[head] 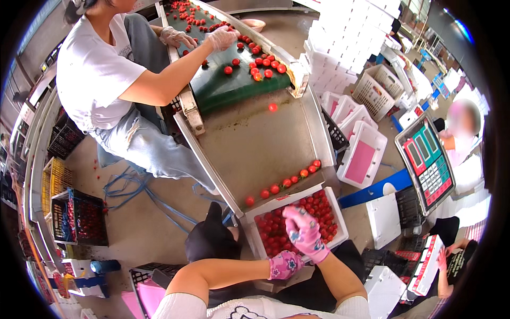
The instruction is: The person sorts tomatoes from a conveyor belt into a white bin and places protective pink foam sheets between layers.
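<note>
A white foam box full of cherry tomatoes stands before me, below a metal chute. My right hand, in a pink flowered glove, hovers over the tomatoes with its fingers bent; whether it holds anything is hidden. My left hand, in a matching glove, is at the box's near edge, its fingers mostly out of sight. A row of tomatoes lies along the chute's lower lip, and a single tomato is higher up on the chute. More tomatoes lie on the green conveyor belt above.
A co-worker in a white top sits at the upper left, gloved hands over the belt. To the right are a scale, foam boxes and a blue beam. Blue cords and a black crate are at the left.
</note>
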Demonstrator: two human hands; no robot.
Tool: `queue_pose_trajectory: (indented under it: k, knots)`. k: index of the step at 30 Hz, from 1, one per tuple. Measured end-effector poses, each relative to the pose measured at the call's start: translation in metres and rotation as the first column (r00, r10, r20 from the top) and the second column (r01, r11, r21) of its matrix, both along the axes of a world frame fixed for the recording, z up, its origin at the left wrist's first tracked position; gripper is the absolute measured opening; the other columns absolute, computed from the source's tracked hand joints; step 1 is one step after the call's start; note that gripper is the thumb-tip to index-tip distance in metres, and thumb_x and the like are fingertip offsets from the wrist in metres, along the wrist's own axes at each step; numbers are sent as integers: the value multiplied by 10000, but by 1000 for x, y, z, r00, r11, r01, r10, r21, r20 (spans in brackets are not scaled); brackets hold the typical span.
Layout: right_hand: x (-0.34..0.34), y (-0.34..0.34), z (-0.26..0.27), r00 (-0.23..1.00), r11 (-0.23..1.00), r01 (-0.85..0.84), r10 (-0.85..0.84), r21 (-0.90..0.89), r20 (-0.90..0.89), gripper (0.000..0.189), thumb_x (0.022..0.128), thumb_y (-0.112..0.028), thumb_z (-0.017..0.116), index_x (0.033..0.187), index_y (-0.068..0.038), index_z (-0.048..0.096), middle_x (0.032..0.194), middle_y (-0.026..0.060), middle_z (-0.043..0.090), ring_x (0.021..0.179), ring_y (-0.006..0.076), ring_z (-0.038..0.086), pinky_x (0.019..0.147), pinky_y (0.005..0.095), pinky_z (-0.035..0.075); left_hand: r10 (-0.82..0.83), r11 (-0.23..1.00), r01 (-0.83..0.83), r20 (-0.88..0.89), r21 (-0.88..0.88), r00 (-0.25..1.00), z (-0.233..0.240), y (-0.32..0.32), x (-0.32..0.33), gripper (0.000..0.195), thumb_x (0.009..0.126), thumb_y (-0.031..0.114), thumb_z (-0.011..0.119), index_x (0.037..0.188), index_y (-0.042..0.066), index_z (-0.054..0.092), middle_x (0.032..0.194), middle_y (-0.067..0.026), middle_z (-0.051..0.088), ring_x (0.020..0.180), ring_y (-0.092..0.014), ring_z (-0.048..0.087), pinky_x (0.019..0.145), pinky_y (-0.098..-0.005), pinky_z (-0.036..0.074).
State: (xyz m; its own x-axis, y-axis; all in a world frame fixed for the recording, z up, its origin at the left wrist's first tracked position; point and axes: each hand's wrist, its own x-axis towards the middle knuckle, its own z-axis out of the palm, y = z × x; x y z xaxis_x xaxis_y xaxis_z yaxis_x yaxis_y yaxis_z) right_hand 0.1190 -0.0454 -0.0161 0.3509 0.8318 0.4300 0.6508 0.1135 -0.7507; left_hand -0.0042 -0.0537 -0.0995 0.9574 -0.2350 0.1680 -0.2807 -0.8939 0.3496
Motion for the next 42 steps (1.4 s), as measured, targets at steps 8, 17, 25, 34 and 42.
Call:
queue_pose_trajectory:
  k: [8, 17, 25, 34, 42]
  knots:
    - [98, 213, 11, -242, 975, 35, 222, 220, -945, 631, 902, -438, 501, 1346, -50, 277, 1195, 222, 456, 1055, 375, 521, 967, 516, 415, 16, 996, -23, -85, -86, 996, 53, 14, 19, 245, 714, 138, 536, 928, 26, 582, 701, -100, 566, 582, -217, 560, 469, -327, 425]
    - [112, 253, -2, -241, 977, 85, 212, 197, -947, 141, 892, -147, 539, 878, -8, 518, 801, 105, 560, 746, 216, 576, 708, 323, 548, 116, 969, -133, -91, -210, 989, 75, 34, 14, 194, 729, 181, 544, 875, 59, 583, 717, -90, 562, 618, -228, 548, 490, -358, 408]
    - [160, 135, 80, 790, 705, 491, -114, 512, -602, 141, 916, -77, 508, 1054, -73, 536, 960, 56, 568, 740, 124, 544, 686, 296, 496, -7, 988, -19, -164, -155, 986, 59, 17, 6, 259, 678, 154, 563, 894, 15, 530, 759, -99, 544, 637, -214, 556, 514, -332, 410]
    - [160, 105, 8, 943, 957, 280, -290, 78, 162, 237, 879, -170, 552, 1064, -24, 567, 988, 180, 611, 902, 333, 612, 802, 371, 494, 118, 989, -121, -39, -91, 992, 65, 34, 17, 244, 755, 156, 503, 959, 32, 557, 769, -94, 540, 650, -204, 543, 547, -356, 444]
    - [146, 116, -37, 540, 876, 447, -104, -180, 835, 354, 844, -359, 534, 1008, -47, 558, 958, 133, 603, 902, 274, 582, 815, 389, 449, 349, 900, -318, 57, -299, 935, 114, 95, 14, 335, 835, 242, 555, 1113, 55, 550, 1035, -162, 592, 925, -320, 592, 750, -395, 523]
